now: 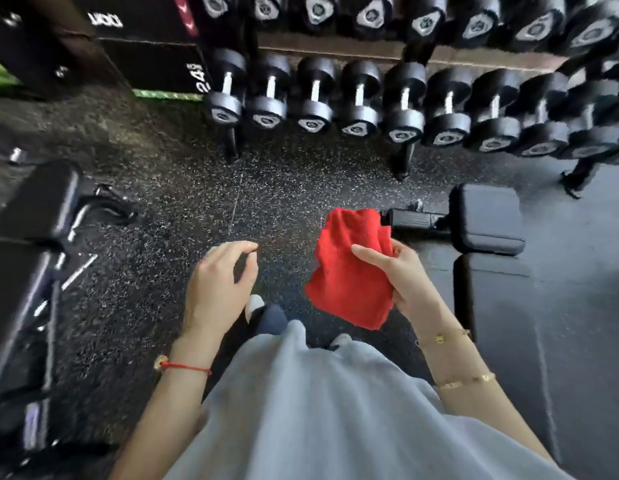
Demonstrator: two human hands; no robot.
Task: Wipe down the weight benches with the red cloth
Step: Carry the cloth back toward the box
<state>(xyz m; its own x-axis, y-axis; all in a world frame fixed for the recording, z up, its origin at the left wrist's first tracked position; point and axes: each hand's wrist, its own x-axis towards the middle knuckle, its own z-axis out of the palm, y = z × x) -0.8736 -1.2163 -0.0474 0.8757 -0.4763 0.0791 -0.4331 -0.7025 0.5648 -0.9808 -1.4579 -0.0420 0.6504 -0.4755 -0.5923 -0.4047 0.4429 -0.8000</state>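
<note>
Floor: speckled black rubber [169,188], dumbbell rack [370,98] at its far edge.
Red cloth [349,268]: pinched in right hand [401,271], just left of black weight bench [498,289].
Left hand [218,285]: empty, fingers loosely curled, left of cloth.

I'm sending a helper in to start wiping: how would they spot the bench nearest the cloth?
Find the dumbbell rack along the far wall. On the floor before its right half lies a black padded bench, beside the right hand holding the red cloth. Unlike the left bench, it shows a rounded square end pad.
</note>
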